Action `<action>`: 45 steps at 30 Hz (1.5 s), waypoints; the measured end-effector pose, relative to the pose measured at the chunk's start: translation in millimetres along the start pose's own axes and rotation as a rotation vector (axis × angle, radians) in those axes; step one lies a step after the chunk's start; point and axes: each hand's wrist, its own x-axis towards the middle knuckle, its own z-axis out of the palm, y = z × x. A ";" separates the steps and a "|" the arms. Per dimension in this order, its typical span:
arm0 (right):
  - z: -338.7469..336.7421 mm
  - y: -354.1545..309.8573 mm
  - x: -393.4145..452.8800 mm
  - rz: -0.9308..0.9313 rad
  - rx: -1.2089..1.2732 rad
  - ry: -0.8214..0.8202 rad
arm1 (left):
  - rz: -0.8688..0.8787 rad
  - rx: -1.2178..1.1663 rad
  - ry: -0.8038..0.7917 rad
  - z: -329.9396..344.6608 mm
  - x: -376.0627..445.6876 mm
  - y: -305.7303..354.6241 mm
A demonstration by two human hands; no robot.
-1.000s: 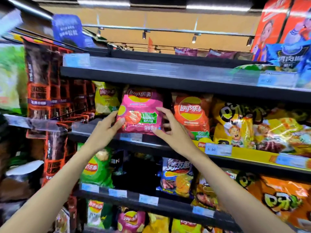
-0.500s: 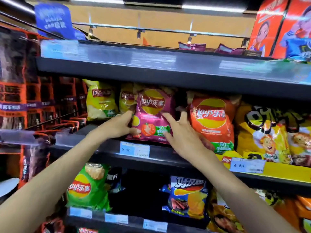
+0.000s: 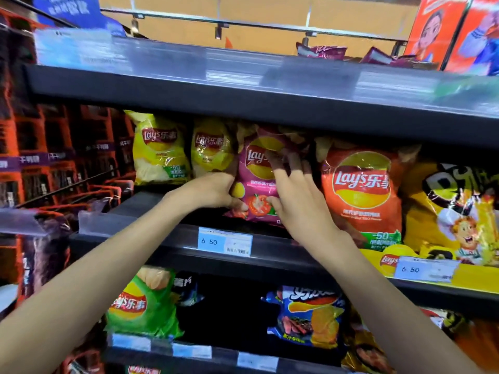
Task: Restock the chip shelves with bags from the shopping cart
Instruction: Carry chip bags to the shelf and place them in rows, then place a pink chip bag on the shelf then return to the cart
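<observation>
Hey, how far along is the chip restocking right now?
Done: yellow bags and an orange bag stand on the middle shelf. In hand: the left hand grips the pink bag while the right hand presses its front, seating it between them. Left: letting go; the cart is out of view, so remaining bags are unknown.

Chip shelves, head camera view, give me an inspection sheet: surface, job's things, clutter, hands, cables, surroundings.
Surface: dark middle shelf, bare at its left front; price tag reads 6 50.
Job's things: pink Lay's bag upright between yellow Lay's bags and orange Lay's bag. Shopping cart not in view.
Clutter: nothing seen.
Hands: left hand grips the pink bag's left edge; right hand lies flat on its front, fingers spread.
Cables: nothing seen.
Surroundings: green Lay's bag and blue bag on the shelf below; purple bags on the top shelf.
</observation>
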 end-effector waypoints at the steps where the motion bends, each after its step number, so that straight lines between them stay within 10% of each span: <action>1: 0.5 -0.1 -0.3 -0.002 0.000 -0.006 | 0.007 -0.003 0.018 -0.4 -3.7 0.5; 14: -28.7 -3.7 -50.1 -0.270 0.217 0.024 | -0.112 0.269 0.410 0.7 -115.3 16.8; 26: -25.3 -79.5 -182.5 -0.529 0.352 -0.253 | -0.254 0.372 0.415 86.1 -321.4 32.5; 45: -55.1 -436.6 -340.5 -1.219 0.549 -0.403 | -1.174 0.421 0.444 101.0 -743.1 -38.0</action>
